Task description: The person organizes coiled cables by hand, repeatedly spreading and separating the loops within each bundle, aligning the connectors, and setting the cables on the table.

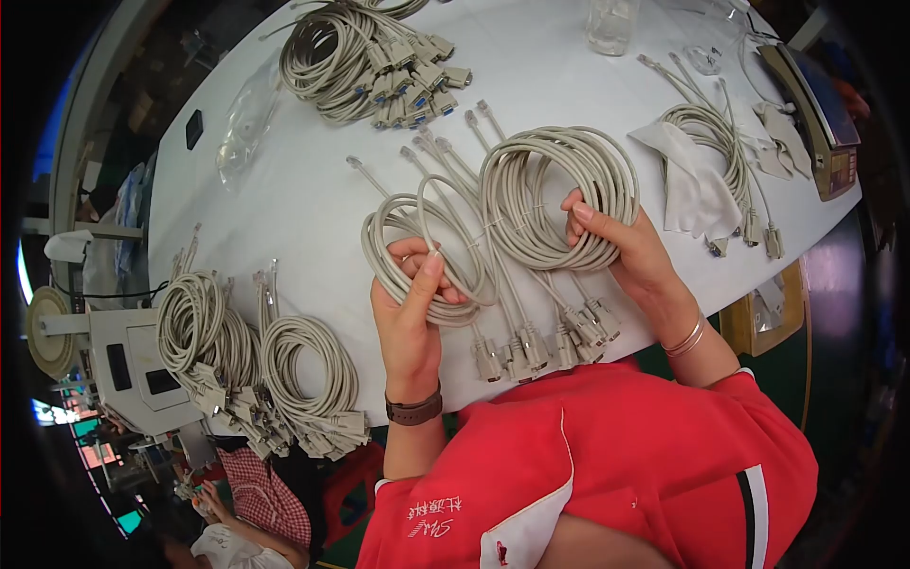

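Observation:
My left hand (413,284) is closed around one side of a coil of beige cable (472,248), thumb on top and fingers through the loop. On the right, my right hand (616,235) grips the rim of a thicker coil of beige cable (502,194) between thumb and fingers. The two coils lie side by side and touch near the middle. Clear plugs (417,152) stick out at their far end. Grey D-shaped connectors (531,347) hang from the near end, close to the red shirt. Which connector belongs to which coil I cannot tell.
More coiled cables (327,62) with blue-faced connectors lie at the back of the white table (284,213). Other bundles (308,365) sit at the left edge. A wrapped coil (706,142) and a scale-like device (810,119) are at right. A co-worker's hand (213,503) shows lower left.

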`<state>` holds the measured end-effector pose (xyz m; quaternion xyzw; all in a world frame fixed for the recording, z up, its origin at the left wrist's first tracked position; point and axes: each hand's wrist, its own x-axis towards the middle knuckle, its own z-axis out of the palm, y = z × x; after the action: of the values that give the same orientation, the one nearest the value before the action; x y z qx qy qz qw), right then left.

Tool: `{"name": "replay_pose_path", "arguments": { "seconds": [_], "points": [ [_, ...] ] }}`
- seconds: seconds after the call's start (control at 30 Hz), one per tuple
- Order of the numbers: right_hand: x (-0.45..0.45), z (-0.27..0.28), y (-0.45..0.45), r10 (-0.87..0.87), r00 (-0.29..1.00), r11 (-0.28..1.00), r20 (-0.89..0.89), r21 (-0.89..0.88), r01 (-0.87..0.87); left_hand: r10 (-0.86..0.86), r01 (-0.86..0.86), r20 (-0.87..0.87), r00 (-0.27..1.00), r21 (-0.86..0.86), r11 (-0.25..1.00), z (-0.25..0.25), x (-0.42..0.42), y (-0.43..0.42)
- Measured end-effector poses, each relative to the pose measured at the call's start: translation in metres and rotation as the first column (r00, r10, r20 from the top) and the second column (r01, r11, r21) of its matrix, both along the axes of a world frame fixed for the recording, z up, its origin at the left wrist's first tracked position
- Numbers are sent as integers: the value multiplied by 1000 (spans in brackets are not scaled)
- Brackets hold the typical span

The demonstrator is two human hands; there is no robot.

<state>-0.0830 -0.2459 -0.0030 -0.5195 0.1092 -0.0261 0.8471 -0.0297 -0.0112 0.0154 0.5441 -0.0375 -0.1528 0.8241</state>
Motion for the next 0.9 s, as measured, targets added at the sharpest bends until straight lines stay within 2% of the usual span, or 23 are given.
{"name": "replay_pose_path", "arguments": {
  "seconds": [0.17,0.3,0.43,0.53,0.77,0.87,0.9],
  "points": [
    [-3,-7,-5,-6,1000,999,-31,31,7,37,-38,-52,998,-2,999,-2,-4,9],
    [-4,-7,-6,-4,999,998,-45,55,7,26,-40,-154,988,-91,995,-12,-2,27],
    [-4,-9,-8,5,999,999,-40,50,-3,-41,-54,-286,957,-317,947,-31,0,41],
    [-6,-8,-7,13,999,999,-45,54,-10,-90,-56,-334,938,-403,914,-41,-2,45],
    [-10,-10,-7,42,997,998,-58,48,-39,-80,-54,-313,946,-397,916,-43,-8,42],
    [-11,-9,-7,32,998,999,-55,18,-31,-32,-47,-244,969,-311,949,-42,-8,46],
    [-12,-9,-6,21,998,1000,-62,-1,-21,21,-94,-249,968,-284,954,-36,-9,45]
  ]
}}
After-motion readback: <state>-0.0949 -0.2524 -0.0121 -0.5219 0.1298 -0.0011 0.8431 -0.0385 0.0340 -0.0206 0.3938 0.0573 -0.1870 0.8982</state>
